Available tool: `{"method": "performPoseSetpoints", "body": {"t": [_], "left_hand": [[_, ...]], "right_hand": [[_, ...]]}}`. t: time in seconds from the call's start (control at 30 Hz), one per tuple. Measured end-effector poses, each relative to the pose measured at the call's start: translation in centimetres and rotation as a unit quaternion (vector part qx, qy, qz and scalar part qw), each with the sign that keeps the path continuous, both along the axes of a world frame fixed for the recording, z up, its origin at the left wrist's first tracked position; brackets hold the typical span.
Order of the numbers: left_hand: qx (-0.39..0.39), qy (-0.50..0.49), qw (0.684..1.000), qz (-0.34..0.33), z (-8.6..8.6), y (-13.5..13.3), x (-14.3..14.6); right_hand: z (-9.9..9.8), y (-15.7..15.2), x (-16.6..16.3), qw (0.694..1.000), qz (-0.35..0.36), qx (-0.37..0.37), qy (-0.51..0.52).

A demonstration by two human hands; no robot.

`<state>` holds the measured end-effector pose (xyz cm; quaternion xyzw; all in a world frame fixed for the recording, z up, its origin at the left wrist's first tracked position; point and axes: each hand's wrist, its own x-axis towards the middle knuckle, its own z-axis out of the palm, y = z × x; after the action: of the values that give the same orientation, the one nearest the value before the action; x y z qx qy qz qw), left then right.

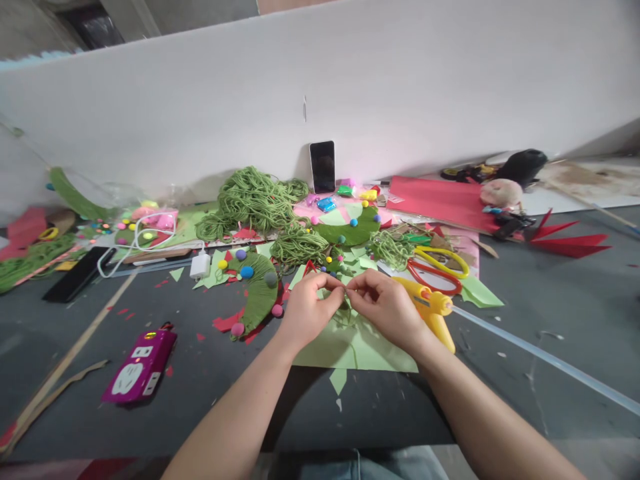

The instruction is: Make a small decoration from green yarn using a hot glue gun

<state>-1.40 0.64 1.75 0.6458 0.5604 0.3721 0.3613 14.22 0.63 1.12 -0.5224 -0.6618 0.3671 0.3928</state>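
Note:
My left hand [313, 302] and my right hand [383, 301] meet over a light green paper sheet [360, 351], thumbs and forefingers pinched close together. Thin strands of green yarn [345, 315] show just under the fingertips; the pinched part itself is mostly hidden. Left of my left hand lies a green yarn-wrapped crescent [257, 297] with coloured pom-poms along its edge. Another green crescent [353, 231] with pom-poms lies beyond my hands. Beside my right hand is a yellow hot glue gun [435, 310] with a long clear glue stick [540, 357] in its back.
Behind are a heap of green yarn [255, 203], a phone [323, 167] propped against the white wall, and red card [440, 203]. Scissors with red and yellow handles [440, 270] lie at right. A purple box [141, 367], white charger [200, 265] and black phone [80, 273] lie left.

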Motion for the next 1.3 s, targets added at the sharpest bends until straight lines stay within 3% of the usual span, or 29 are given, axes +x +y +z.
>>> {"method": "performPoseSetpoints", "body": {"t": [0.23, 0.4, 0.53, 0.7, 0.87, 1.07, 1.3], "left_hand": [[-0.083, -0.102, 0.991, -0.005, -0.11, 0.05, 0.21], [-0.08, -0.109, 0.991, -0.024, -0.08, 0.11, 0.11], [-0.072, -0.116, 0.991, -0.015, -0.31, 0.23, -0.13], [-0.051, -0.134, 0.99, 0.015, -0.69, 0.31, -0.17], [-0.083, -0.198, 0.977, 0.003, -0.62, 0.43, -0.15], [-0.153, -0.263, 0.952, -0.018, -0.19, 0.58, -0.2], [-0.161, -0.284, 0.945, -0.026, -0.12, 0.44, 0.14]], "right_hand": [[0.32, -0.24, -0.34, 0.993, 0.016, -0.085, 0.082], [0.31, 0.08, -0.04, 0.981, 0.027, -0.121, 0.149], [0.38, 0.17, 0.2, 0.974, 0.035, -0.132, 0.179], [0.46, -0.03, -0.17, 0.981, 0.043, -0.126, 0.138], [0.43, -0.01, -0.06, 0.985, 0.034, -0.103, 0.133], [0.48, 0.03, 0.41, 0.962, 0.062, -0.152, 0.217], [0.93, -0.19, 0.39, 0.935, 0.09, -0.197, 0.28]]}}
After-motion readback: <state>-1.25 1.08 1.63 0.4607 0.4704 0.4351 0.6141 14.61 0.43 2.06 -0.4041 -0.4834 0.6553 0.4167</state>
